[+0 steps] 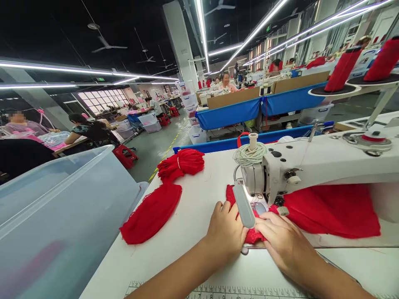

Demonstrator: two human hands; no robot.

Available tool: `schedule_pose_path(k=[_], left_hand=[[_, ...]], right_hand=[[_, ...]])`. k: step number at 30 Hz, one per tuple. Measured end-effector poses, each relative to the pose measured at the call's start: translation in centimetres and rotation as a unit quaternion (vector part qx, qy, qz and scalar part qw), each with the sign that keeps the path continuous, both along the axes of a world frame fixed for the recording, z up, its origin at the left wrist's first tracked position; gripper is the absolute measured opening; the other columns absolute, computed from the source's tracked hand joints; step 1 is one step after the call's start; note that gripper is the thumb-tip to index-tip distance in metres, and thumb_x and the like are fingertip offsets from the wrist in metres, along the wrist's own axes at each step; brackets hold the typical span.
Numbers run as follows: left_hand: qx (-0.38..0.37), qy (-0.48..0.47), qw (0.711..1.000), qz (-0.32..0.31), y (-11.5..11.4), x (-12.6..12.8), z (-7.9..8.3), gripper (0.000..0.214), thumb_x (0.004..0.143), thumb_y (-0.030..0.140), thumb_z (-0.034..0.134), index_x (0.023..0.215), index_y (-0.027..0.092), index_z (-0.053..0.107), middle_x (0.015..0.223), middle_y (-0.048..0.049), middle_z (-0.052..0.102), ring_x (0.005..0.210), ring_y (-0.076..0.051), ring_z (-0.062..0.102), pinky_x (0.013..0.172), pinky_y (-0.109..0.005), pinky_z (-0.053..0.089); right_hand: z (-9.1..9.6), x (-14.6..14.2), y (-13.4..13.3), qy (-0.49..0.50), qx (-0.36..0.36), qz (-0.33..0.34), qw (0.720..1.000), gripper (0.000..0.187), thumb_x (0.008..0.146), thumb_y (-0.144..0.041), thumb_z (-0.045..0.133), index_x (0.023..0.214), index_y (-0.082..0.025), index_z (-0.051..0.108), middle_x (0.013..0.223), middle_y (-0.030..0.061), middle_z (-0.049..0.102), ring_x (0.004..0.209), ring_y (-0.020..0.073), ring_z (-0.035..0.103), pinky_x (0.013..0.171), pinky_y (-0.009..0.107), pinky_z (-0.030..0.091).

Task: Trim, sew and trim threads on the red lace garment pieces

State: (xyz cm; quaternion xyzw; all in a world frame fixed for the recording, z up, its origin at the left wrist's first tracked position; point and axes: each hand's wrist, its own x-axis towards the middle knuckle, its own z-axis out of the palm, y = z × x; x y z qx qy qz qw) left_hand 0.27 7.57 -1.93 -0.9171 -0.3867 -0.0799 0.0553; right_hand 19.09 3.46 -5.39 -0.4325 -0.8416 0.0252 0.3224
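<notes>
A white sewing machine (311, 162) stands at the right with its head over the table. Red cloth (254, 236) lies under and in front of the needle area, partly covered by a grey lamp arm (245, 206). My left hand (226, 228) grips the cloth's left side, fingers bent over it. My right hand (285, 238) holds the cloth's front edge from the right, close to the needle plate. The needle itself is hidden. More red fabric (333, 207) spreads beneath the machine arm.
Left on the table are a red oval piece (152, 214) and a tied red bundle (188, 161). A translucent plastic bin (71, 207) borders the table's left edge. A ruler strip (218, 290) runs along the front. Red thread cones (344, 68) stand at upper right; co-workers sit farther back.
</notes>
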Motion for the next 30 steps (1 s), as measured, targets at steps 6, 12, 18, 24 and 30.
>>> schedule_pose_path(k=[6, 12, 18, 24, 30], left_hand=[[0.019, -0.004, 1.0, -0.002, -0.6, 0.5, -0.7, 0.013, 0.085, 0.021, 0.048, 0.082, 0.02, 0.061, 0.088, -0.0092, 0.058, 0.077, -0.024, 0.047, 0.065, -0.038, 0.033], [0.02, 0.012, 1.0, 0.008, -1.3, 1.2, -0.2, 0.018, 0.08, 0.013, 0.043, 0.079, 0.018, 0.06, 0.078, -0.0111, 0.057, 0.072, -0.027, 0.047, 0.061, -0.041, 0.032], [-0.008, -0.038, 0.999, 0.002, -0.2, 1.6, -0.4, 0.022, 0.083, 0.018, 0.042, 0.083, 0.018, 0.064, 0.085, -0.0137, 0.061, 0.078, -0.029, 0.05, 0.066, -0.044, 0.038], [-0.036, -0.065, 0.997, 0.007, 0.9, 1.1, -0.6, 0.02, 0.082, 0.022, 0.048, 0.092, 0.019, 0.065, 0.095, -0.01, 0.062, 0.089, -0.026, 0.052, 0.077, -0.042, 0.043], [0.034, -0.047, 0.998, -0.015, -0.4, 1.0, -1.0, 0.02, 0.082, 0.02, 0.047, 0.088, 0.017, 0.065, 0.086, -0.0119, 0.06, 0.077, -0.025, 0.05, 0.072, -0.045, 0.043]], right_hand=[[0.2, 0.0, -0.2, 0.004, -0.014, 0.003, 1.0, 0.028, 0.077, 0.001, 0.038, 0.081, -0.02, 0.057, 0.083, 0.0058, 0.063, 0.075, 0.0211, 0.052, 0.062, 0.03, 0.037], [0.1, -0.1, -0.3, 0.003, 0.002, 0.005, 1.0, 0.029, 0.075, 0.001, 0.038, 0.081, -0.019, 0.057, 0.082, 0.0051, 0.063, 0.074, 0.0201, 0.049, 0.063, 0.03, 0.035], [-0.2, 0.1, 0.0, 0.004, 0.004, -0.033, 0.999, 0.03, 0.075, -0.001, 0.041, 0.083, -0.02, 0.063, 0.095, 0.0066, 0.07, 0.075, 0.0199, 0.054, 0.065, 0.031, 0.037], [-0.1, -0.2, 0.0, 0.009, 0.02, -0.063, 0.998, 0.03, 0.077, -0.001, 0.039, 0.074, -0.02, 0.062, 0.081, 0.0066, 0.068, 0.072, 0.0199, 0.054, 0.065, 0.031, 0.036], [0.3, -0.2, -0.2, -0.001, 0.039, -0.067, 0.997, 0.036, 0.076, -0.001, 0.039, 0.088, -0.018, 0.067, 0.07, 0.006, 0.062, 0.065, 0.0195, 0.051, 0.059, 0.03, 0.034]])
